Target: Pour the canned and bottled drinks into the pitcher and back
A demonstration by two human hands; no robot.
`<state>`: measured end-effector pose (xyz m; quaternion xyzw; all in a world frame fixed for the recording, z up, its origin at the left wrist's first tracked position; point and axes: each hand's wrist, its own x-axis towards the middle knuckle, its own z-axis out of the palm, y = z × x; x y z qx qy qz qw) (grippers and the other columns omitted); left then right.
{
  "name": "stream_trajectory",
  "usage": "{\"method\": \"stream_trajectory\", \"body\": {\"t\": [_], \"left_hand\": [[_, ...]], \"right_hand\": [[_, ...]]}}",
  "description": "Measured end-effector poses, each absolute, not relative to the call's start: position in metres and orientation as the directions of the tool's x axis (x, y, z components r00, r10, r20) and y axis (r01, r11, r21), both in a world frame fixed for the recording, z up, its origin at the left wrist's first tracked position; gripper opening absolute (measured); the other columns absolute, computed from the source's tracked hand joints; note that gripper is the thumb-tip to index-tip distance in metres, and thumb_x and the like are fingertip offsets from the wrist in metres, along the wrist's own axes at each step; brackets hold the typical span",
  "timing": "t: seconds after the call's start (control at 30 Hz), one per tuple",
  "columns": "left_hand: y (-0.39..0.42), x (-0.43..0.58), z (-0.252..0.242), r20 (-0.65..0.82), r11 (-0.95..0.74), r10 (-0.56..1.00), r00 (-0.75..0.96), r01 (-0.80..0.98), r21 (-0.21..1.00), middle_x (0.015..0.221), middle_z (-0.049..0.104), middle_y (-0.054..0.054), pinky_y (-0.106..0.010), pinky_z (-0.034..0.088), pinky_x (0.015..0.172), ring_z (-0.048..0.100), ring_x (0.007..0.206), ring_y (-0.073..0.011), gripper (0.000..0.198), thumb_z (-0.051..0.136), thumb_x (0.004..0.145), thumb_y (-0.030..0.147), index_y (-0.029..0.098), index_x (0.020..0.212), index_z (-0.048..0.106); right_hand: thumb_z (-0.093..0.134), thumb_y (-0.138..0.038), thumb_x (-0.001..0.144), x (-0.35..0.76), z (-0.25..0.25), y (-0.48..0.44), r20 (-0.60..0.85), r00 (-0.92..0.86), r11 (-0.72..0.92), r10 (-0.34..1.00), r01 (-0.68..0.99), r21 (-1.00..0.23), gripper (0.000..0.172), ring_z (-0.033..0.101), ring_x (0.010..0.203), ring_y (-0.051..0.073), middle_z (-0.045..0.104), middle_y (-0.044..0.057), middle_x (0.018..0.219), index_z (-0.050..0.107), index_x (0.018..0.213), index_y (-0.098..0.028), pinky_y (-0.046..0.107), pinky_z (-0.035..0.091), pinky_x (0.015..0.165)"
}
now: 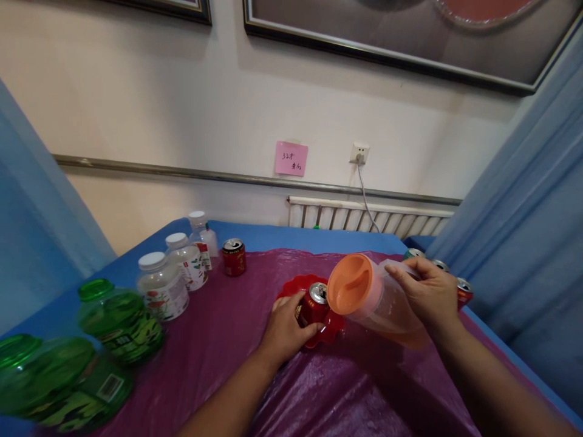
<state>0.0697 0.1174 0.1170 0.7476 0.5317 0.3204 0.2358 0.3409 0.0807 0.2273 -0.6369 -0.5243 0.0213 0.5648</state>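
Observation:
My left hand [286,328] is wrapped round a red drink can [313,304], which stands upright with its top open. Under the can is a red scalloped dish [296,284]. My right hand [430,294] grips the handle of a clear plastic pitcher [396,309] with an orange lid [350,284]. The pitcher is tipped to the left, its lid close beside the can's top. Pinkish liquid shows inside the pitcher. Whether any is flowing into the can I cannot tell.
On the left are two green plastic bottles [121,321], several clear white-capped bottles [164,288] and another red can [234,258]. More cans [464,292] stand behind my right hand. A purple plastic sheet [218,364] covers the blue table [273,235]. Blue curtains [528,212] hang at both sides.

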Motion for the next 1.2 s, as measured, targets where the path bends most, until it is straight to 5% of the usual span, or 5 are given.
{"method": "stream_trajectory", "body": {"t": [1.2], "left_hand": [[0.1185, 0.0683, 0.1153, 0.247, -0.339, 0.941, 0.233, 0.630, 0.699, 0.129, 0.069, -0.010, -0.048, 0.041, 0.106, 0.060, 0.119, -0.0338, 0.073, 0.087, 0.065, 0.037, 0.025, 0.133, 0.061]], "right_hand": [[0.075, -0.065, 0.069, 0.3378, 0.2307, 0.0782, 0.561, 0.452, 0.192, 0.694, 0.634, -0.749, 0.045, 0.052, 0.053, 0.014, 0.057, -0.003, 0.055, 0.067, 0.062, -0.021, 0.024, 0.041, 0.051]]}}
